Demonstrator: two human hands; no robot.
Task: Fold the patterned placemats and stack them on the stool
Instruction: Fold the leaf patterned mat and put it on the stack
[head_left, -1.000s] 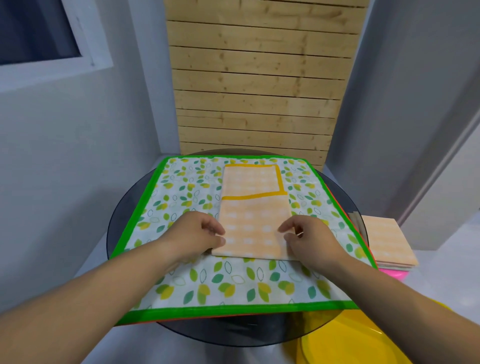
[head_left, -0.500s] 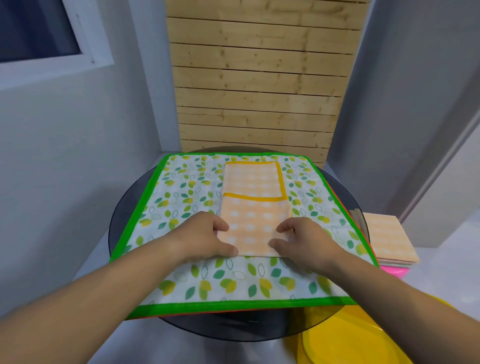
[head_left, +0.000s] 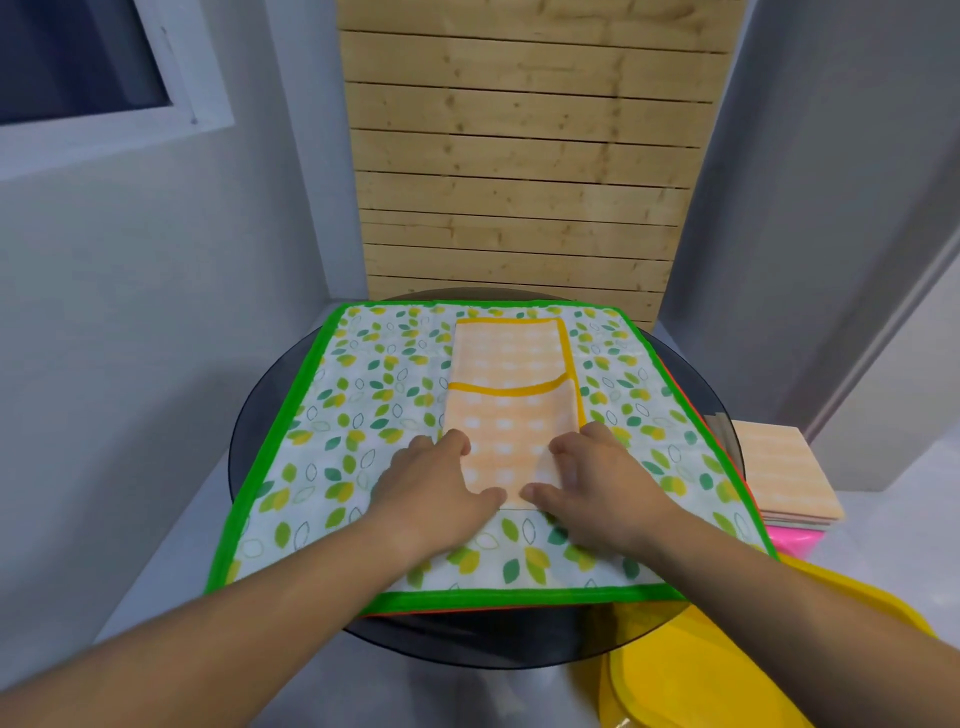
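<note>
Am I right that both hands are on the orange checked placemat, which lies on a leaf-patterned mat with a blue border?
No: the head view shows the leaf-patterned mat has a green border, not blue. The left hand and right hand are on the orange checked placemat.

On the table: the spread placemat (head_left: 363, 415) covers our round table (head_left: 249, 441).
On top: the folded placemat (head_left: 511, 415) lies at its middle.
Near end: our left hand (head_left: 436, 488) and right hand (head_left: 602, 483) hold it there.
Right of the table: a placemat stack (head_left: 779, 473) sits on the stool (head_left: 792, 540).
</note>
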